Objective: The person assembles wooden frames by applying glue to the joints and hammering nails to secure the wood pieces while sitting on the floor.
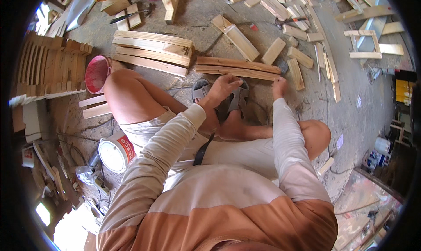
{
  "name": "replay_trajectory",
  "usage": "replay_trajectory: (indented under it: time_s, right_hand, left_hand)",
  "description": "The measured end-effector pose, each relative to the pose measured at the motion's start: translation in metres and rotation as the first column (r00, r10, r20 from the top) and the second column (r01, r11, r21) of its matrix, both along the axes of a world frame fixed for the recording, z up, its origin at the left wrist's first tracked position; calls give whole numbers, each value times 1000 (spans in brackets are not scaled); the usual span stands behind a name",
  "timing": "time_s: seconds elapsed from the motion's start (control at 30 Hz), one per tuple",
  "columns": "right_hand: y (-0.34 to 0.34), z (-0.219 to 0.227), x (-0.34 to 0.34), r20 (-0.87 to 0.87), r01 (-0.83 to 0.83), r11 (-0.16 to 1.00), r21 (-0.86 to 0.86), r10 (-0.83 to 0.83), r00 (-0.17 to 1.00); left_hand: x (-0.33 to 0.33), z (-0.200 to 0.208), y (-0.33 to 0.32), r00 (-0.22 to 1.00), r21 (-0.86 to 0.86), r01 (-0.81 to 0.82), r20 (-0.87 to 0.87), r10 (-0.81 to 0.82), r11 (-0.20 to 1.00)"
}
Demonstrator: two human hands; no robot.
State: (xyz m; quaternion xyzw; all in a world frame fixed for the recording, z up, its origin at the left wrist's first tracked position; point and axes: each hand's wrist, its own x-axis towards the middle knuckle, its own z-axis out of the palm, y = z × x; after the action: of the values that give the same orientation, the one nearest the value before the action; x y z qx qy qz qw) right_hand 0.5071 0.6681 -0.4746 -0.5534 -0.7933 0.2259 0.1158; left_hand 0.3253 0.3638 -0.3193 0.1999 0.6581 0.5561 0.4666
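Observation:
Two brown wooden strips (238, 67) lie side by side on the floor just beyond my sandalled feet. My right hand (279, 87) is closed at the right end of the nearer strip, fingertips pinching that corner. Over the sandals (238, 97), close to the near edge of the same strip, my left hand (223, 88) is closed with its fingers curled together and pointing right. Whatever those fingers hold, if anything, is too small to make out. Both forearms wear long pale sleeves.
Pale planks (151, 49) are stacked ahead on the left, beside a red bucket (97, 74). A white tub (115, 153) stands by my left leg. Short wooden blocks (274, 51) lie scattered ahead right, with a hammer-like tool (290, 20) among them. A wooden frame (363, 55) rests farther right.

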Motion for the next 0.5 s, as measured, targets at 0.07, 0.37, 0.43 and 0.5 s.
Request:
replay_trajectory:
  time_s: [0.07, 0.37, 0.43, 0.5]
  right_hand:
    - [-1, 4, -3, 19, -4, 1000, 2, 3, 1000]
    - [-40, 89, -99, 106, -207, 948, 241, 187, 977]
    - [-37, 76, -129, 7, -333, 870, 365, 355, 935]
    - [-48, 74, -164, 1, -407, 852, 330, 431, 903]
  left_hand:
    - [0, 4, 0, 1000, 14, 6, 12, -6, 1000]
    - [1, 5, 2, 998, -41, 53, -41, -54, 998]
    - [3, 1, 3, 993, -62, 92, -67, -97, 994]
    - [2, -3, 1, 984, -94, 134, -106, -143, 987]
